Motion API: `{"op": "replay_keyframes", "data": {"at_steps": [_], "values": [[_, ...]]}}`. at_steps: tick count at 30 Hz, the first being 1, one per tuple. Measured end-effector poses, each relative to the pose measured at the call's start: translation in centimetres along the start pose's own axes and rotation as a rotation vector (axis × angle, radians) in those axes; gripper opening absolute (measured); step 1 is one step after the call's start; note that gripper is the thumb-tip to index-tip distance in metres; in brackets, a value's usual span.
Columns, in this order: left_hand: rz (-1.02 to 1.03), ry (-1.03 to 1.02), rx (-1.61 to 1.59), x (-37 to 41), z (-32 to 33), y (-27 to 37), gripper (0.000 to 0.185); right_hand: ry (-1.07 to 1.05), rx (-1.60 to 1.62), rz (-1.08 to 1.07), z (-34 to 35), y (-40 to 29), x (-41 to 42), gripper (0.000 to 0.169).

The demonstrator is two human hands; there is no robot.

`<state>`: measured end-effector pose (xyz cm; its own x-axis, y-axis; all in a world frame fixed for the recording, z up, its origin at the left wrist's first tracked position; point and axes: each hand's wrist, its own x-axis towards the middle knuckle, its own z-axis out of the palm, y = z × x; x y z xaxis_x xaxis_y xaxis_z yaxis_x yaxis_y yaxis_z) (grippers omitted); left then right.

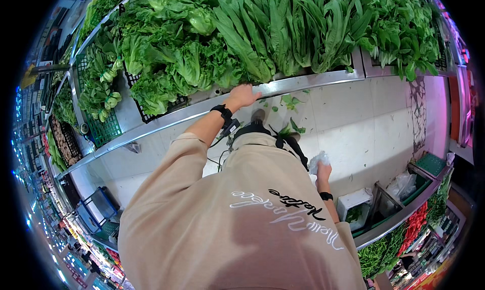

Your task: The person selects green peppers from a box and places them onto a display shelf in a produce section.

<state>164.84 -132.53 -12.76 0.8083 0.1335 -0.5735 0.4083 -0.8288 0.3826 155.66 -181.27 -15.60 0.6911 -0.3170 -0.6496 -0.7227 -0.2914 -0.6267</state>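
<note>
My left hand rests on the metal edge rail of a vegetable display, beside heads of curly green lettuce. Just beyond the rail, long-leaved lettuce lies in a dense row with its stem ends towards me. Low at my right side, my right hand holds a crumpled clear plastic bag; its fingers are partly hidden by the bag. A dark strap is on each wrist.
Loose leaves lie on the tiled floor near my feet. Behind me at the right are a white foam box and a stand with red and green peppers. A blue folding cart or chair stands at the lower left.
</note>
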Motion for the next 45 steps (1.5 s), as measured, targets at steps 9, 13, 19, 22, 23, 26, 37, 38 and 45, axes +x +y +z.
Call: {"op": "replay_keyframes", "data": {"at_steps": [9, 13, 19, 22, 23, 26, 37, 38, 45], "values": [[0.040, 0.084, -0.055, 0.0, 0.1, -2.3, 0.057, 0.005, 0.007, -0.035, -0.4, 1.5, -0.1, 0.026], [0.100, 0.117, -0.003, 0.3, 1.2, -3.9, 0.055, 0.027, -0.040, -0.063, -0.6, 2.1, 1.1, 0.025], [0.102, 0.218, 0.008, -1.9, 0.7, -3.3, 0.038, 0.058, -0.104, -0.089, -0.9, 3.1, 1.9, 0.024], [0.199, 0.450, -0.085, -3.1, 2.2, -4.8, 0.027, 0.047, -0.158, -0.078, -1.1, 2.9, 1.9, 0.025], [0.241, 0.544, -0.118, -3.4, 2.7, -5.5, 0.024, 0.045, -0.166, -0.080, -0.9, 2.8, 1.9, 0.025], [0.271, 0.518, -0.168, -3.9, 2.5, -6.5, 0.021, 0.052, -0.181, -0.096, -1.0, 3.4, 1.9, 0.027], [0.468, 0.688, -0.126, -5.5, 3.1, -5.4, 0.023, 0.018, -0.178, -0.093, -1.6, 2.8, 2.4, 0.033], [0.490, 0.681, -0.117, -5.6, 3.0, -5.1, 0.024, 0.022, -0.181, -0.098, -1.6, 3.1, 2.4, 0.033], [0.513, 0.720, -0.058, -5.6, 3.7, -4.4, 0.020, 0.022, -0.248, -0.125, -1.8, 4.9, 3.0, 0.035]]}}
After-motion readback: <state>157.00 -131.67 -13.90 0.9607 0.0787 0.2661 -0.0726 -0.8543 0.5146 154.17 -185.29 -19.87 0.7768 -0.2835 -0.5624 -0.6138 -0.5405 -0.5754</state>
